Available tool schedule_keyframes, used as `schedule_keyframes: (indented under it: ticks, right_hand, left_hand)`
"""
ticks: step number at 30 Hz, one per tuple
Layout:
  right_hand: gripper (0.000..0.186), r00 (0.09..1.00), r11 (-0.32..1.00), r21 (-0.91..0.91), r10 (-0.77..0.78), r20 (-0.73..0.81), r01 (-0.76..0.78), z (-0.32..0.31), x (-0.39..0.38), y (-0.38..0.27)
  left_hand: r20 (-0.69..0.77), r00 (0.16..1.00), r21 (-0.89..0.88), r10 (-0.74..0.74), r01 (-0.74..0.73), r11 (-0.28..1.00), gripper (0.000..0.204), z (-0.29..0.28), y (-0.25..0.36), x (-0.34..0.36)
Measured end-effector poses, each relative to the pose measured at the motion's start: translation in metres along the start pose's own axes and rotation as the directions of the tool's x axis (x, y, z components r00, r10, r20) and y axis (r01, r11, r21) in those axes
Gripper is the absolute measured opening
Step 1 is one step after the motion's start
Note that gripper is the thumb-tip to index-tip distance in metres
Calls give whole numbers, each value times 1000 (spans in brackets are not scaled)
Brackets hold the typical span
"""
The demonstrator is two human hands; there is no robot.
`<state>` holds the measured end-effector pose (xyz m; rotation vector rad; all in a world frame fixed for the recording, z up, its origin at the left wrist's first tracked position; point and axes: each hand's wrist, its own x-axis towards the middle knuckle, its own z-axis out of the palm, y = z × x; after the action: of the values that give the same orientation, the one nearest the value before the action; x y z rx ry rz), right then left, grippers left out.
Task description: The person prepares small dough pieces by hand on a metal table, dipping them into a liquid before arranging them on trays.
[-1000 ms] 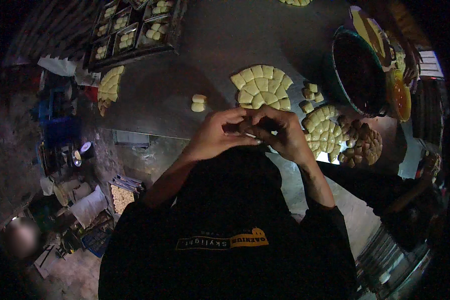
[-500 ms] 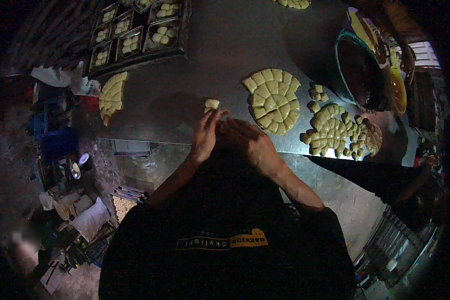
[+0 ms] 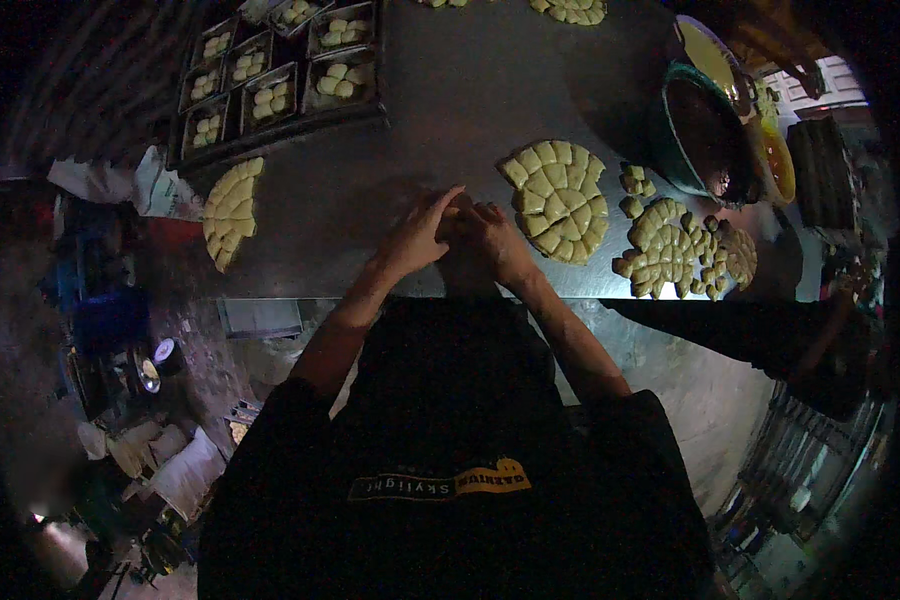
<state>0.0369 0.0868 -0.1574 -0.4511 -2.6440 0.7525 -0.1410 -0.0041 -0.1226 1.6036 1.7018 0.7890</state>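
My left hand (image 3: 418,238) and my right hand (image 3: 498,245) meet above the metal table (image 3: 450,90), near its front edge. The left fingers are pressed together, long and slanting toward the right hand. Curled fingers on the right hand close in against the left palm. Whatever lies between the two hands is hidden. Right of them rests a scored round of pale dough (image 3: 560,203), cut into many small pieces. A partial round of cut dough (image 3: 232,212) lies to the left.
At the far left, a dark tray (image 3: 280,133) carries square tins with dough balls. More cut dough (image 3: 660,245) and loose lumps lie at right. Behind them stand a dark basin (image 3: 705,130) and a yellow bowl (image 3: 777,160). A person's dark sleeve (image 3: 710,325) reaches along the right front edge.
Both hands have moved a little forward over the table and drawn closer together. The small dough pieces seen just beyond my fingers are no longer visible. At right, another person's arm has shifted.
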Motion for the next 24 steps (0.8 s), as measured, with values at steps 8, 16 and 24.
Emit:
schedule_keyframes:
  ticks: [8,16,24]
  right_hand:
    - [30,993,949,292,115,32,-120,-2,18,-42]
    - [28,803,876,247,480,-354,-415,-99,-23,113]
    - [43,789,820,382,544,-287,-426,-111,-42,189]
  left_hand:
    - [2,975,-287,-223,214,934,67,-13,-20,-26]
    - [-145,987,301,64,-18,954,56,-35,31,-21]
    - [-104,922,132,373,-359,924,50,67,81,91]
